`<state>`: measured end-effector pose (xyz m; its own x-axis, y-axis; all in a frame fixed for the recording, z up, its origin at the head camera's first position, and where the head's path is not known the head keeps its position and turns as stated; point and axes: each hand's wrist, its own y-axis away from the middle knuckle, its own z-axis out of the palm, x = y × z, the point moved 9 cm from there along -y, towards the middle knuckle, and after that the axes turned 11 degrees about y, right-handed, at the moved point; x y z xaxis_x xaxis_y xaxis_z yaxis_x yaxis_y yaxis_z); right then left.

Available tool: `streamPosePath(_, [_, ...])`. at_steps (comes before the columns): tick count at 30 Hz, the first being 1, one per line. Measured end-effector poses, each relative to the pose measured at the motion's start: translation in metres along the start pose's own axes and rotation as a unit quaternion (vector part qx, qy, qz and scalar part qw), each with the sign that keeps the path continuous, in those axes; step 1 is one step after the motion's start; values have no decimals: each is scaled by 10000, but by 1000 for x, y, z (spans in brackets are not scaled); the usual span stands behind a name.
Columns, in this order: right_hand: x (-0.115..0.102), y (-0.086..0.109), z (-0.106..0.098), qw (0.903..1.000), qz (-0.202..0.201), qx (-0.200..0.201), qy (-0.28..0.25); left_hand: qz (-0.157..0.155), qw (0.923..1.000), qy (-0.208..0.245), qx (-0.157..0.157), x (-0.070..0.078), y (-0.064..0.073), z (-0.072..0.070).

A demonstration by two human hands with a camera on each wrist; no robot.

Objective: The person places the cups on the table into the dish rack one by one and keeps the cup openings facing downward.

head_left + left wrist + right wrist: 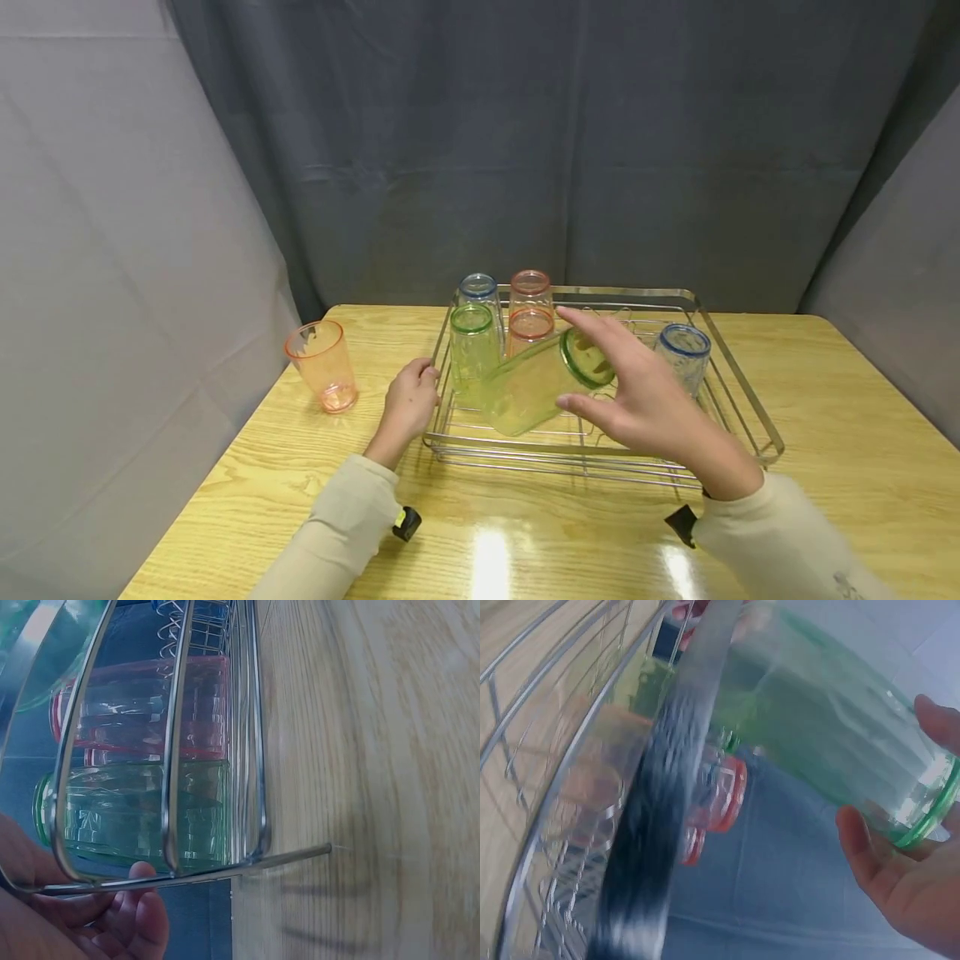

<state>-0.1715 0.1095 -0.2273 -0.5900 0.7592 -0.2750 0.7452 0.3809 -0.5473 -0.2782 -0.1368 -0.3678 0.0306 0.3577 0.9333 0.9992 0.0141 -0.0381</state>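
Observation:
My right hand (637, 392) holds a clear green tumbler (525, 387) by its narrower, ringed end, thumb and fingers spread around it. The tumbler tilts, its wide end down to the left above the wire rack (630, 292). My left hand (411, 404) grips the rack's left side, with fingers curled at the wire in the left wrist view. Just inside that side, another green tumbler (474, 358) stands upside down. Behind and beside it are a blue-ringed tumbler (480, 287) and two red-ringed tumblers (530, 283).
Another blue-ringed tumbler (684, 342) stands upside down at the rack's right. Outside the rack, an orange tumbler (324, 367) stands upright near the left edge of the wooden table (555, 533). A dark grey curtain (487, 150) hangs behind.

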Motion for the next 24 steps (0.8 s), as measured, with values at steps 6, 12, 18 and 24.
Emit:
streamPosePath(6, [-7, -8, 18, 9996, -61, -162, -232, -7, 9999, 104, 9, 0, 0, 0])
streamPosePath(12, [-11, -11, 29, 9995, -37, -240, -222, -81, 9999, 123, 43, -2, 1, -3])
streamPosePath(18, [-10, -18, 40, 9989, 123, -362, -266, -150, 9997, 217, -6, -2, 0, -3])
streamPosePath(24, [-8, -24, 55, 9959, 335, -605, -581, -182, 9995, 253, -87, -2, 0, 1])
